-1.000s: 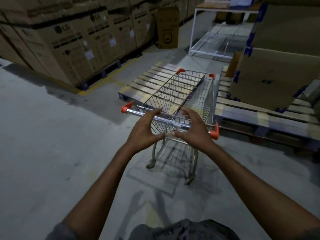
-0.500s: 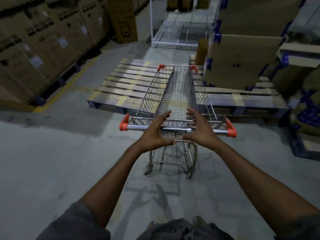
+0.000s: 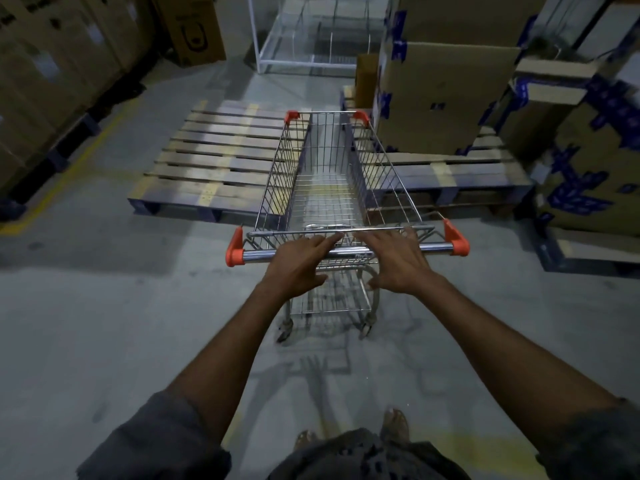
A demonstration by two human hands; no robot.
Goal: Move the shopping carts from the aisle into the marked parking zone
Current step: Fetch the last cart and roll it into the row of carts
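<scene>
Over the handle (image 3: 258, 255) at 12 o'clock, left hand (image 3: 297, 263) and right hand (image 3: 398, 263) lie spread; grip firmly before steering the shopping cart (image 3: 325, 188) past the pallet (image 3: 214, 161).

Silver cart, orange trim

The shopping cart (image 3: 325, 188) is silver wire mesh with orange corner caps; brown cardboard boxes (image 3: 446, 98) carry blue tape; the floor (image 3: 86, 323) is grey with yellow lines.

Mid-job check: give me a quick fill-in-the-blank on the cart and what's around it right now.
The left hand and right hand stretch straight fingers over the ___ of the shopping cart. The cart's corner caps are ___. Inside, the cart is ___. The cardboard boxes stand on the pallet to the cart's ___.
Missing words: handle; orange; empty; right.
</scene>
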